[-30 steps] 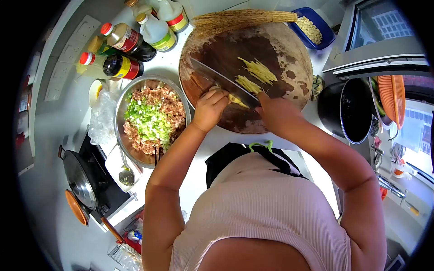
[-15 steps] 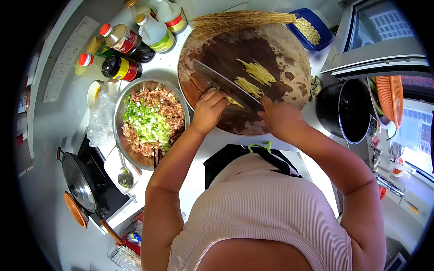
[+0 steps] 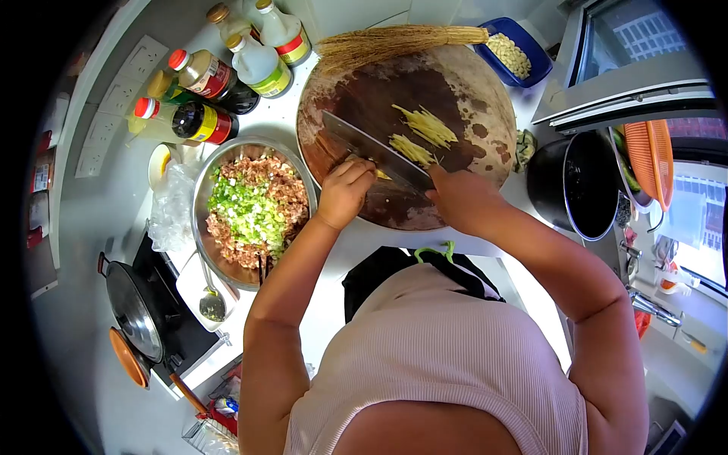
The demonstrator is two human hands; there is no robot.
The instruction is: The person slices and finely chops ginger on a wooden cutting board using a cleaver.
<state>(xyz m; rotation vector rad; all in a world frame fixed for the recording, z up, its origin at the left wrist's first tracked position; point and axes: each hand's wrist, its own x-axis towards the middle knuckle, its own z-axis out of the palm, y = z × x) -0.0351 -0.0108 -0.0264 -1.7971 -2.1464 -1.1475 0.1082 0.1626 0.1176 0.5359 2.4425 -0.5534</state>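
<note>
The left hand's (image 3: 346,191) fingers bunch together over the yellow piece (image 3: 382,174), gripping it on the near part of the board (image 3: 489,91), and the right hand's (image 3: 464,193) wrap the knife (image 3: 375,152). The blade has just tipped, baring more of its face and hiding more of the piece, so slicing seems under way; cut strips (image 3: 428,125) lie near the board's middle, the bowl (image 3: 250,141) just left of it.
</note>
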